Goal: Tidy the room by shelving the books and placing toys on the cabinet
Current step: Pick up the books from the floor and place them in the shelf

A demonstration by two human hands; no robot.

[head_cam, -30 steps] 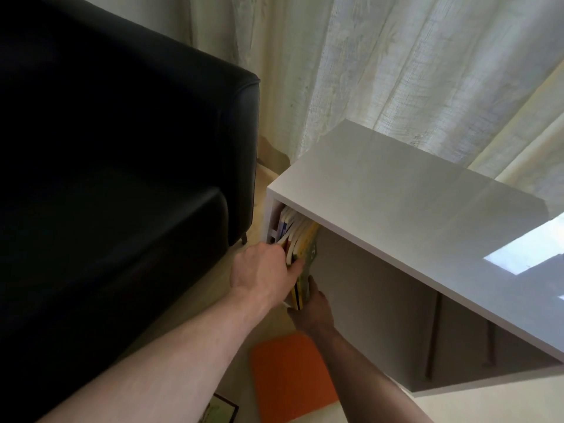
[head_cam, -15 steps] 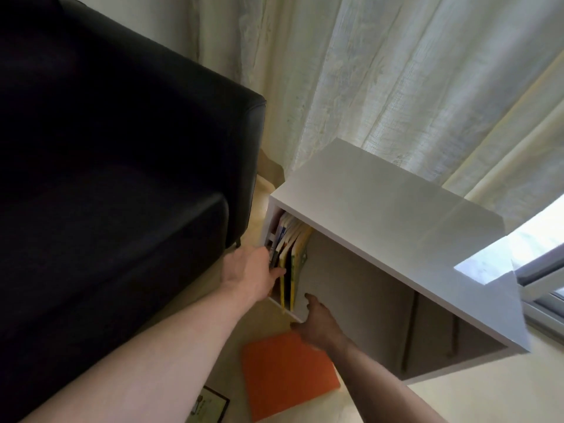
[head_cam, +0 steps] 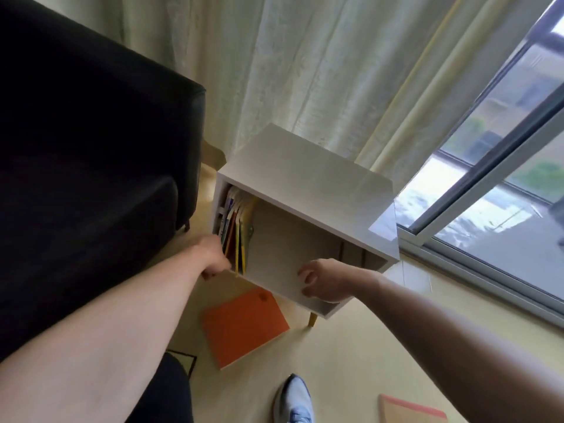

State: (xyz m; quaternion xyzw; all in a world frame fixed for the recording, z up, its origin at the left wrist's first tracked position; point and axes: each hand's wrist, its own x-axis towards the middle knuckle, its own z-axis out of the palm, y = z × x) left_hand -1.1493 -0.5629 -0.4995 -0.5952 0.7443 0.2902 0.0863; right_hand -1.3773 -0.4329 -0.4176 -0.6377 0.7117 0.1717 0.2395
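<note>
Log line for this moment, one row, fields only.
stage: shelving books | left hand: at shelved books in white cabinet | right hand: empty, loosely curled | orange book: on floor

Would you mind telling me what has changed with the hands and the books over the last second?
The right hand has let go of the yellow book and drawn back out of the cabinet, fingers loosely curled and empty. The left hand stays against the row of books. The orange book still lies on the floor.
</note>
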